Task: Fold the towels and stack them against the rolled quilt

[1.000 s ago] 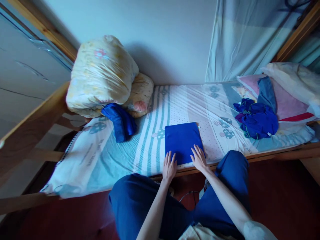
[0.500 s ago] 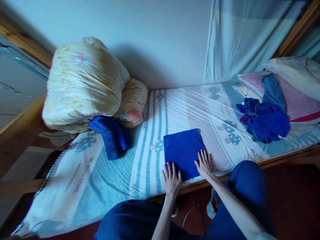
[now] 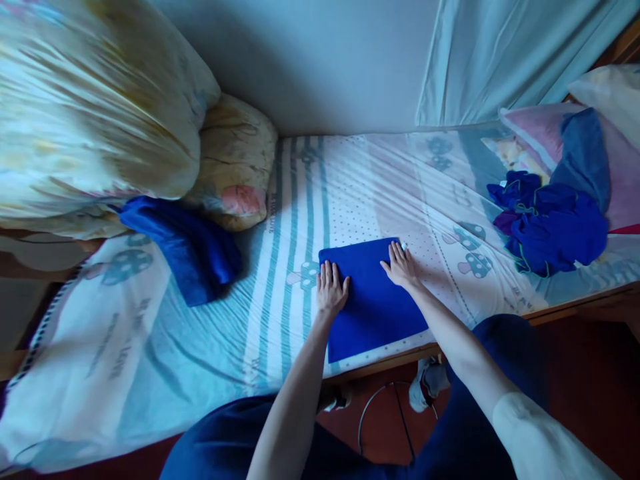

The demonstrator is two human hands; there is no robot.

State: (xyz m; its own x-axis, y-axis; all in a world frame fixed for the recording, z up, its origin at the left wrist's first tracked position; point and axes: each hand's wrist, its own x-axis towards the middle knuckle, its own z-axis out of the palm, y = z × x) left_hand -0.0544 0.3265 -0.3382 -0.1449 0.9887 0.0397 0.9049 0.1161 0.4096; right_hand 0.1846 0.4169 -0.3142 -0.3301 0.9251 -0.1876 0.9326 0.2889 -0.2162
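Head view: a single bed is seen from above, with both of the person's bare arms stretched out over it.
Folded cloth: a bright blue folded cloth (image 3: 373,303) is laid flat as a neat rectangle on the bed sheet (image 3: 350,193), at the near edge of the bed, about midway along.
Left hand: the left hand (image 3: 331,290) is pressed palm down on the cloth's far left corner, with the fingers straight and nothing gripped.
Right hand: the right hand (image 3: 400,265) is laid flat on the far right corner, with the fingers slightly fanned and nothing gripped.
Sheet: pale fabric is printed with teal stripes, dots and mushrooms.
Left side: a dark blue garment (image 3: 185,243) is slumped well apart from the cloth, against a blurred yellow duvet bundle (image 3: 95,113) and a small pillow (image 3: 233,167).
Right side: a crumpled heap of blue clothing (image 3: 550,223) is seen against a pink pillow (image 3: 540,130).
Background: a pale curtain (image 3: 500,60) is hung at the wall.
Foreground: a wooden bed rail (image 3: 575,305) is seen above a red-brown floor.
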